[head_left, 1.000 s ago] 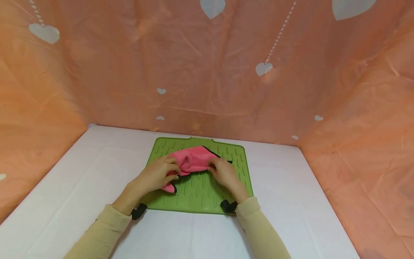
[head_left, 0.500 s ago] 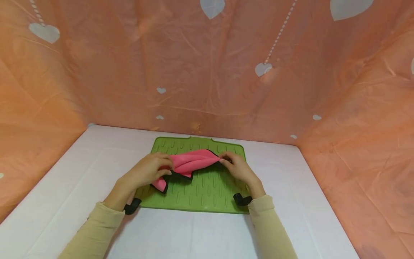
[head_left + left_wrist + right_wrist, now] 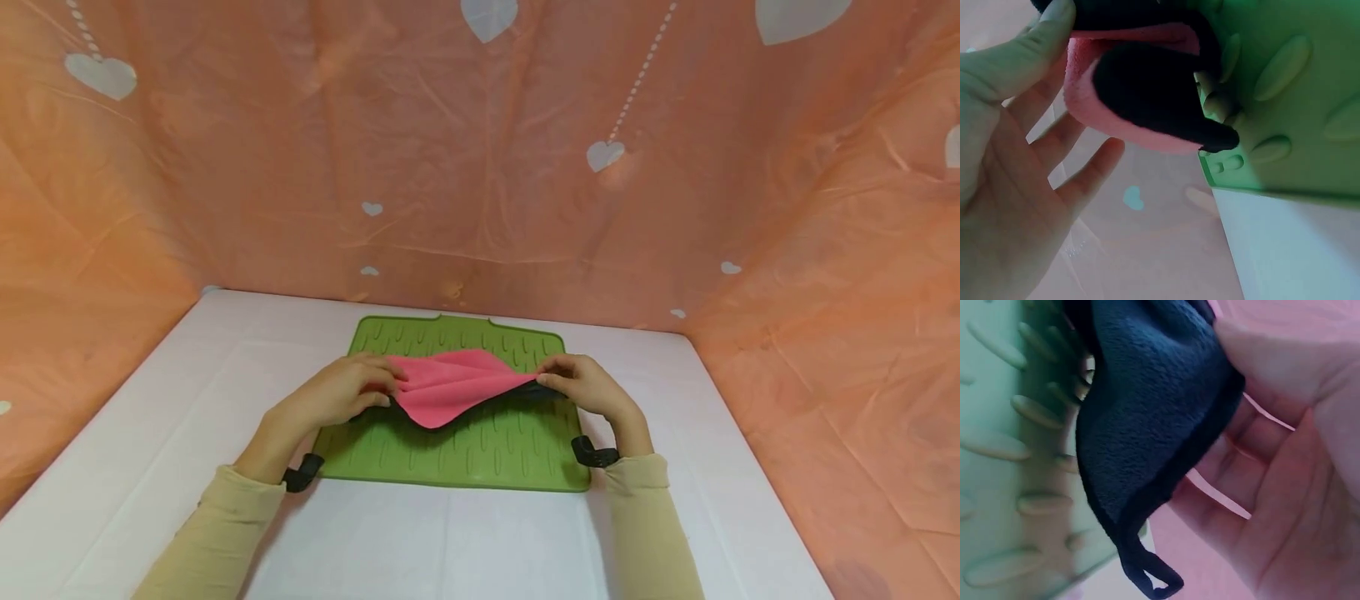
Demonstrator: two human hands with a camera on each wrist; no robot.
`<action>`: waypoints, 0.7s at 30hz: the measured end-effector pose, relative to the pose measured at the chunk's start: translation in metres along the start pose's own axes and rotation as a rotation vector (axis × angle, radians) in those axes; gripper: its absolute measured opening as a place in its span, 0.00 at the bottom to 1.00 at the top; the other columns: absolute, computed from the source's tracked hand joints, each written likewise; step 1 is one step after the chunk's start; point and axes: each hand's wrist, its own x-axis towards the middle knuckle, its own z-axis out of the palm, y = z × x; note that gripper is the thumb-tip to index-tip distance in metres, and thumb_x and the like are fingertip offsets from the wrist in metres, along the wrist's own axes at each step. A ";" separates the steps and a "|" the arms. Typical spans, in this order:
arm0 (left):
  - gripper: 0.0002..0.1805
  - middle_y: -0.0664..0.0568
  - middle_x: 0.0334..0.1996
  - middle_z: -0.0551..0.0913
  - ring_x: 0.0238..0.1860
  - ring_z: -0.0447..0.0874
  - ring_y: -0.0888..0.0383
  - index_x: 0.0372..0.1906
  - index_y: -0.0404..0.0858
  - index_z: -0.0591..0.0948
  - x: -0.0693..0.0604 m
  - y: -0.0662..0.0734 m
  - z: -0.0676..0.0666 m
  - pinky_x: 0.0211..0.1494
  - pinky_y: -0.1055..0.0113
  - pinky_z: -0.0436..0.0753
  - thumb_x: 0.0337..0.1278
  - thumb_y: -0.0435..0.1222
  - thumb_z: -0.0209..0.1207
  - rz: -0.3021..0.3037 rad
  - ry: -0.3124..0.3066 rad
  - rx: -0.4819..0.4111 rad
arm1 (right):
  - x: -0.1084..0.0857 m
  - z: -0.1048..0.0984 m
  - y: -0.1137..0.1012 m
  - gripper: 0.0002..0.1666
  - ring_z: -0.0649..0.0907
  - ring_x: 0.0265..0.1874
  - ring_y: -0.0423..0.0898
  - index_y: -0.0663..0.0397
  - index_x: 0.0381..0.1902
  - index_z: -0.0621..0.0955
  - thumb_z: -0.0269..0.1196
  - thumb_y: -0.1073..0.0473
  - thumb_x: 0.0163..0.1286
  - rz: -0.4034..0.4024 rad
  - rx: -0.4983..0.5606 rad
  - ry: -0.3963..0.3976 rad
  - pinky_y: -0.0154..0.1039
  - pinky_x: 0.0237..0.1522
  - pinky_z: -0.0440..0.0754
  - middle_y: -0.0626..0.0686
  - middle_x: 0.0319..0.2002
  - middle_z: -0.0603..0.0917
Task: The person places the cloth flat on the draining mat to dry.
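Note:
A pink cloth [image 3: 450,386] with black edging hangs between both hands above a green ridged mat [image 3: 480,467]. My left hand [image 3: 341,390] pinches its left side between thumb and fingers; in the left wrist view the cloth's edge [image 3: 1147,94] folds over below the thumb. At the other side my right hand [image 3: 588,385] pinches the right edge. In the right wrist view the cloth's dark blue-grey underside [image 3: 1147,406] droops from the fingers, with a small black loop [image 3: 1154,572] at its corner. The cloth's middle sags toward me.
The mat lies on a white table [image 3: 442,550]. Orange sheeting [image 3: 480,183] printed with pale hearts stands behind and at both sides. Black wrist pieces [image 3: 302,472] sit at both cuffs.
My right hand has moved right and pulled the cloth out wider, from a bunched strip to a broad spread piece. My left hand has shifted slightly left, still holding its side.

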 end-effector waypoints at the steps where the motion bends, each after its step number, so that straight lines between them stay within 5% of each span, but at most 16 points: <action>1: 0.07 0.51 0.55 0.86 0.61 0.80 0.44 0.38 0.44 0.90 0.000 0.001 0.000 0.63 0.44 0.79 0.60 0.29 0.71 -0.004 -0.012 -0.002 | -0.001 -0.001 0.001 0.11 0.85 0.47 0.47 0.57 0.49 0.88 0.65 0.57 0.77 -0.006 -0.001 -0.018 0.46 0.51 0.83 0.52 0.45 0.89; 12: 0.13 0.49 0.60 0.83 0.66 0.76 0.37 0.29 0.52 0.90 0.000 0.004 0.002 0.64 0.43 0.78 0.54 0.27 0.74 -0.172 -0.221 -0.072 | 0.002 0.018 0.003 0.06 0.84 0.32 0.38 0.56 0.36 0.91 0.77 0.61 0.62 0.012 -0.036 -0.295 0.35 0.37 0.83 0.47 0.32 0.90; 17: 0.13 0.48 0.63 0.81 0.68 0.73 0.36 0.32 0.53 0.91 -0.002 -0.002 0.002 0.64 0.43 0.78 0.54 0.29 0.74 -0.185 -0.251 -0.159 | 0.002 0.017 0.004 0.11 0.85 0.33 0.39 0.56 0.43 0.91 0.76 0.58 0.63 0.037 -0.021 -0.280 0.35 0.38 0.82 0.46 0.34 0.90; 21: 0.06 0.45 0.61 0.83 0.66 0.76 0.37 0.37 0.48 0.90 -0.007 -0.008 -0.003 0.63 0.45 0.79 0.59 0.33 0.73 -0.188 -0.177 -0.274 | 0.005 0.016 0.004 0.15 0.87 0.35 0.44 0.57 0.51 0.88 0.70 0.56 0.70 0.039 0.005 -0.129 0.40 0.41 0.84 0.49 0.39 0.90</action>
